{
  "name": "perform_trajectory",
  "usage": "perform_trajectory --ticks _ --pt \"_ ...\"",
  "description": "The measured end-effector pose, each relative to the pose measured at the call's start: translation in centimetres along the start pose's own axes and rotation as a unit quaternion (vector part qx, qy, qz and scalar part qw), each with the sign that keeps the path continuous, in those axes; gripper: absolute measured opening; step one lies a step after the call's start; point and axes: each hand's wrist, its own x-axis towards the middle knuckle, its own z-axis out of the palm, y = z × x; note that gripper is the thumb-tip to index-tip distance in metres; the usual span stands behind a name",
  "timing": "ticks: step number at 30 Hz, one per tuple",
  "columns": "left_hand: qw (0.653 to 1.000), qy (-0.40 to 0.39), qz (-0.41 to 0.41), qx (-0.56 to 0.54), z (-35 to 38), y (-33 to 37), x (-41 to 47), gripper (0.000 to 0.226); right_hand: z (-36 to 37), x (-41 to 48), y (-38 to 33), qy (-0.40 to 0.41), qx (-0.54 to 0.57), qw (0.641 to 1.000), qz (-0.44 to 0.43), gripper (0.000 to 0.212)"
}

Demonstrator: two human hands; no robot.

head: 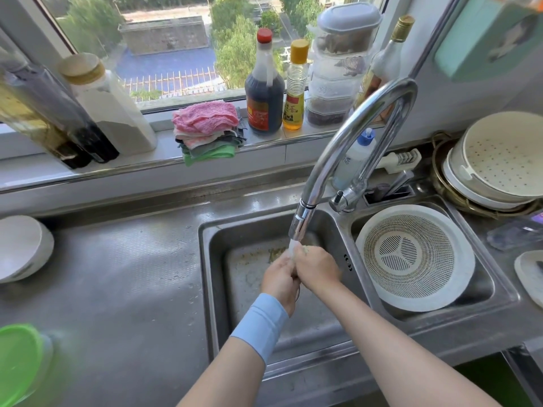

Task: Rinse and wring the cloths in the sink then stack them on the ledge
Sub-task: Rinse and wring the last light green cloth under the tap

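Just under the tap (352, 136), our left hand (279, 280) and right hand (316, 268) curl tight round a mostly hidden cloth (276, 254); finished cloths (208, 130) lie stacked behind the tap. Wringing in the stream (294, 247) risks resoaking it.

Home kitchen: steel sink (211, 289), sauce bottles (264, 92).

I log two supports.

Steel counter (117, 259): runs both sides of faucet (332, 151), sink (214, 289) set in below faucet.
- Far left of faucet: white bowls (20, 248), green-lidded container (17, 359).
- Right of faucet: stacked cream colanders (499, 154).

Window ledge (164, 148), behind faucet:
- Left of faucet: cloth stack (208, 130), pink on top, bottom cloth overhanging front edge.
- Between stack and faucet: dark sauce bottle (264, 92), yellow-capped bottle (295, 92), stacked clear containers (338, 69).
- Far left: white canister (108, 104).
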Motion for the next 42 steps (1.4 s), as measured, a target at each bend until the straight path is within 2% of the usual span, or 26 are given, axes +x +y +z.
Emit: perform_trajectory --ticks 3,6,12,14,17,20,23,25,28,31,36,38,42 --pt "0.999 0.040 -0.018 0.002 -0.9 1.2 0.7 0.023 0.2 -1.1 0.2 -0.117 0.115 0.986 -0.033 0.038" --pt "0.996 0.064 -0.057 -0.019 -1.6 1.7 1.0 0.025 0.0 -2.1 0.8 -0.222 0.201 0.954 -0.018 0.030" --pt "0.996 0.077 -0.023 -0.031 -1.8 1.8 1.3 0.020 0.2 -2.1 2.4 -0.270 0.271 0.924 -0.017 0.013" --pt "0.995 0.097 -0.006 -0.029 -2.0 1.5 1.3 0.018 -0.1 -1.9 2.4 -0.260 0.275 0.926 -0.001 0.017" --pt "0.989 0.146 0.037 -0.010 -1.9 1.2 1.5 0.023 0.1 -1.4 1.4 -0.167 0.178 0.970 -0.004 0.016" --pt "0.993 0.103 0.045 0.027 -1.2 1.1 1.1 0.018 0.3 -0.5 0.5 -0.091 0.143 0.986 -0.005 0.031" --pt "0.997 0.053 0.023 0.042 -0.2 0.9 0.5 0.025 0.4 0.1 0.0 -0.069 0.098 0.992 -0.038 0.040" --pt "0.998 0.061 -0.013 0.014 0.1 1.3 0.4 0.024 0.6 0.0 0.0 -0.049 0.028 0.995 -0.076 0.051" --pt "0.994 0.078 -0.062 -0.037 -0.4 2.0 0.6 0.021 0.8 -0.6 -0.4 -0.054 -0.104 0.981 -0.156 0.061" --pt "0.996 0.049 -0.058 -0.044 0.1 1.7 0.0 0.018 0.1 -0.5 -0.8 -0.032 -0.100 0.983 -0.149 0.052" --pt "0.999 -0.017 0.012 0.045 1.1 0.6 -1.1 0.026 -1.6 0.9 -0.3 0.043 -0.088 0.993 -0.061 0.047" --pt "0.999 -0.012 0.015 0.034 1.2 1.0 -1.1 0.022 -2.0 0.7 -0.2 0.029 -0.089 0.992 -0.085 0.042" --pt "0.998 0.041 -0.038 -0.021 0.3 2.5 0.0 0.032 -1.6 -1.1 0.0 -0.052 -0.053 0.973 -0.219 0.034"
